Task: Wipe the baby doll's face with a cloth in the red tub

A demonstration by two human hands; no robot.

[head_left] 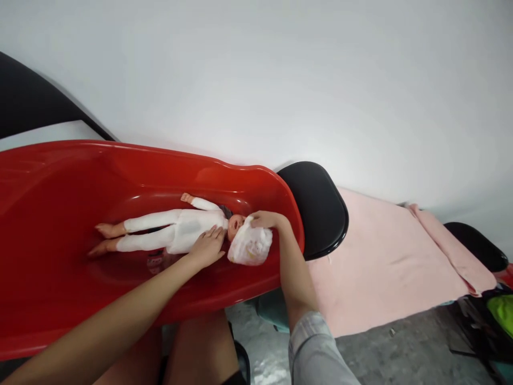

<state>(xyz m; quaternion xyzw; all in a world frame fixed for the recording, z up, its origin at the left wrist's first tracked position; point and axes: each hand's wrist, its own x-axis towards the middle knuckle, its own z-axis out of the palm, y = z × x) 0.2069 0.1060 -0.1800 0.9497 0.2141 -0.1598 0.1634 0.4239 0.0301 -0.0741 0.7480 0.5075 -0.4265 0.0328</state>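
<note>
A baby doll (pixel 172 229) in a white bodysuit lies on its back inside a red plastic tub (pixel 60 214), feet to the left, head to the right. My left hand (pixel 208 247) rests flat on the doll's chest, fingers stretched out. At the doll's head my right hand (pixel 264 219) curls round the top of a white bonnet or cloth (pixel 250 246) that covers the head.
A black stool seat (pixel 320 208) stands just right of the tub. A pink towel (pixel 393 262) covers a surface further right, with another black seat (pixel 476 246) beyond it. A white wall rises behind. My knees show below the tub, over a grey floor (pixel 401 353).
</note>
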